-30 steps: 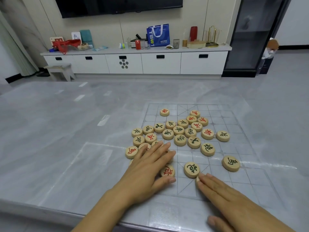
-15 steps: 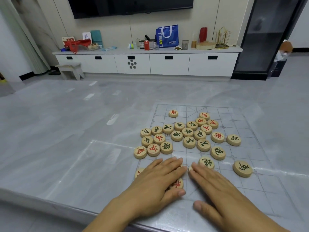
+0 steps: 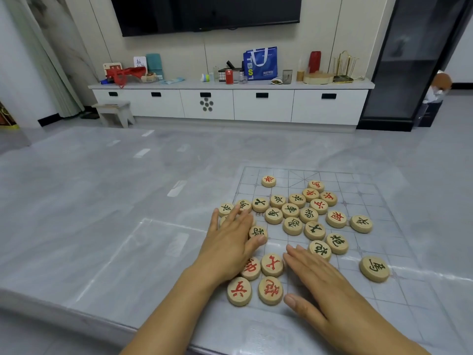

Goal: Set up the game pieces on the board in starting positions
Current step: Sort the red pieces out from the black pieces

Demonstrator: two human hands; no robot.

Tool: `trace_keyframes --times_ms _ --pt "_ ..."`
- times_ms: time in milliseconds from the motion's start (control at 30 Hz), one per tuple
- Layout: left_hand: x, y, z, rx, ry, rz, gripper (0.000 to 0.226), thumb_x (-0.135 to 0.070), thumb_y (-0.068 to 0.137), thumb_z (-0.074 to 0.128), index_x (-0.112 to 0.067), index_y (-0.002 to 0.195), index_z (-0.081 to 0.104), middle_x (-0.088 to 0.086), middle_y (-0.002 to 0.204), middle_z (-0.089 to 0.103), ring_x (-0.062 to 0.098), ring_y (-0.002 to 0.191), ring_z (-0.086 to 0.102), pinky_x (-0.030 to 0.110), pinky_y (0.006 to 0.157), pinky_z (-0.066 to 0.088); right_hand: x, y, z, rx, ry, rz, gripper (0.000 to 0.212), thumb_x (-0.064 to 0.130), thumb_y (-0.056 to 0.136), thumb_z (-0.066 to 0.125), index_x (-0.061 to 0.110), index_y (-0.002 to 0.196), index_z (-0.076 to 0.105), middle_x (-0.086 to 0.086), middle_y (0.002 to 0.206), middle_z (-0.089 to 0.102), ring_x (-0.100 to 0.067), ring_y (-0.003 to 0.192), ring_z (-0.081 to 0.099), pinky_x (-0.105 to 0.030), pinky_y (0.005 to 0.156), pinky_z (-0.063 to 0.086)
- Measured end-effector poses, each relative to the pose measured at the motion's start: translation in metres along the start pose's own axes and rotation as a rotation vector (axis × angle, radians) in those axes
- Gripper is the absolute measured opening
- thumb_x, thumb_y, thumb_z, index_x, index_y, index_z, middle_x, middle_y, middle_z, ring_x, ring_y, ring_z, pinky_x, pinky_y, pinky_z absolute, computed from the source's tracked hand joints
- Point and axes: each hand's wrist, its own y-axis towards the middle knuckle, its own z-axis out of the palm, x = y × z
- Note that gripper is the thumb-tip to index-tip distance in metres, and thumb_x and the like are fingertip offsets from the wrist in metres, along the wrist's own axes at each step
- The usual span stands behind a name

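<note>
- Now two bare hands lie flat on a see-through plastic game board with thin grid lines [image 3: 363,201], which is spread on a shiny grey marble table [image 3: 102,201].
- The left hand [image 3: 230,242] is open with fingers stretched out and palm down. It holds nothing. It rests on top of some round pieces at the left edge of the pile, and its fingertips [image 3: 236,208] touch the pieces there.
- The right hand [image 3: 322,285] is open too, palm down, fingers straight and close together. It grips nothing. Its fingertips sit just beside a round wooden piece with a green sign [image 3: 320,250].
- Between the two hands are four round wooden pieces with red signs [image 3: 271,265], close together near the front edge of the board.
- Most of the round wooden game pieces with red or green signs [image 3: 294,213] lie in a messy bunch in the middle of the board, many touching each other.
- One red-sign piece [image 3: 268,180] sits alone near the far side of the board.
- One green-sign piece [image 3: 374,268] sits alone to the right, well apart from the bunch.
- Far behind stands a long white cabinet with drawers [image 3: 256,106], with a blue shopping bag [image 3: 260,63] on top.
</note>
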Motion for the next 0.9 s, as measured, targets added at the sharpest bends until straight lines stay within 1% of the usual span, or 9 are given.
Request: trace_keyframes --times_ms 100,233,300,400,533,600,733,833,900 --pt "0.010 -0.016 -0.003 0.021 0.031 0.017 0.073 -0.065 0.087 0.009 -0.025 0.148 0.009 -0.010 0.157 0.002 -0.001 0.139 -0.016 0.034 0.115 -0.018 -0.005 -0.004 0.000 -0.005 0.011 0.010 0.105 0.089 0.041 -0.024 0.043 0.135 -0.018 0.035 0.135 -0.027 0.029 0.112 -0.036 0.004 0.089 -0.027" --pt "0.017 -0.046 -0.004 0.010 0.015 0.061 0.101 -0.078 0.060 -0.014 -0.030 0.147 0.002 -0.018 0.152 -0.011 -0.006 0.134 -0.023 0.024 0.112 -0.020 -0.006 -0.007 0.001 -0.028 0.005 0.019 0.110 0.089 0.042 -0.025 0.044 0.141 -0.008 0.035 0.139 -0.022 0.017 0.128 -0.025 0.001 0.093 -0.022" --pt "0.016 -0.060 -0.002 0.047 -0.021 0.081 0.099 -0.081 0.058 -0.013 -0.034 0.145 -0.007 -0.022 0.146 -0.021 -0.007 0.134 -0.026 0.019 0.110 -0.021 -0.004 -0.006 0.002 -0.034 0.011 0.011 0.105 0.088 0.044 -0.024 0.046 0.139 -0.009 0.036 0.139 -0.023 0.017 0.129 -0.025 -0.002 0.097 -0.020" --pt "0.010 -0.074 0.003 0.091 -0.026 0.140 0.097 -0.084 0.058 -0.011 -0.035 0.141 -0.017 -0.023 0.144 -0.027 -0.006 0.134 -0.030 0.025 0.112 -0.021 0.000 -0.001 0.002 -0.039 0.035 -0.008 0.097 0.088 0.049 -0.022 0.048 0.136 -0.010 0.038 0.137 -0.022 0.020 0.127 -0.026 -0.002 0.100 -0.020" --pt "-0.005 -0.079 0.006 0.150 -0.063 0.203 0.097 -0.083 0.062 0.003 -0.033 0.144 -0.013 -0.027 0.140 -0.030 -0.012 0.128 -0.035 0.026 0.113 -0.021 0.007 0.016 0.001 -0.058 0.071 -0.046 0.096 0.088 0.053 -0.018 0.047 0.138 -0.003 0.040 0.137 -0.016 0.024 0.125 -0.023 -0.001 0.100 -0.020" --pt "-0.009 -0.078 0.006 0.143 -0.130 0.217 0.093 -0.081 0.067 0.009 -0.035 0.146 -0.005 -0.028 0.142 -0.026 -0.014 0.128 -0.033 0.024 0.113 -0.018 0.009 0.026 0.001 -0.075 0.050 -0.071 0.101 0.086 0.055 -0.019 0.042 0.143 0.003 0.034 0.144 -0.009 0.019 0.131 -0.017 -0.005 0.105 -0.016" --pt "0.002 -0.062 -0.007 -0.218 -0.121 0.178 0.086 -0.081 0.072 -0.002 -0.038 0.140 0.027 -0.019 0.151 0.019 -0.003 0.137 0.003 0.022 0.110 -0.002 0.009 0.035 0.002 -0.083 -0.029 -0.082 0.108 0.083 0.054 -0.024 0.037 0.146 0.008 0.027 0.150 0.002 0.016 0.130 -0.011 -0.009 0.105 -0.014" --pt "0.025 -0.049 -0.006 -0.113 -0.173 0.035 0.089 -0.082 0.069 0.001 -0.037 0.144 0.020 -0.017 0.155 0.011 -0.001 0.141 0.004 0.022 0.114 0.001 0.011 0.034 0.003 -0.084 -0.081 -0.083 0.107 0.081 0.054 -0.025 0.037 0.146 0.006 0.030 0.142 -0.009 0.016 0.127 -0.017 -0.002 0.096 -0.025" --pt "0.033 -0.045 -0.004 -0.084 -0.254 0.005 0.094 -0.081 0.065 0.006 -0.033 0.144 0.025 -0.012 0.155 0.016 0.002 0.142 0.010 0.024 0.117 0.009 0.010 0.032 0.003 -0.086 -0.071 -0.084 0.102 0.081 0.056 -0.024 0.040 0.145 0.004 0.033 0.138 -0.015 0.019 0.125 -0.022 -0.001 0.094 -0.028"
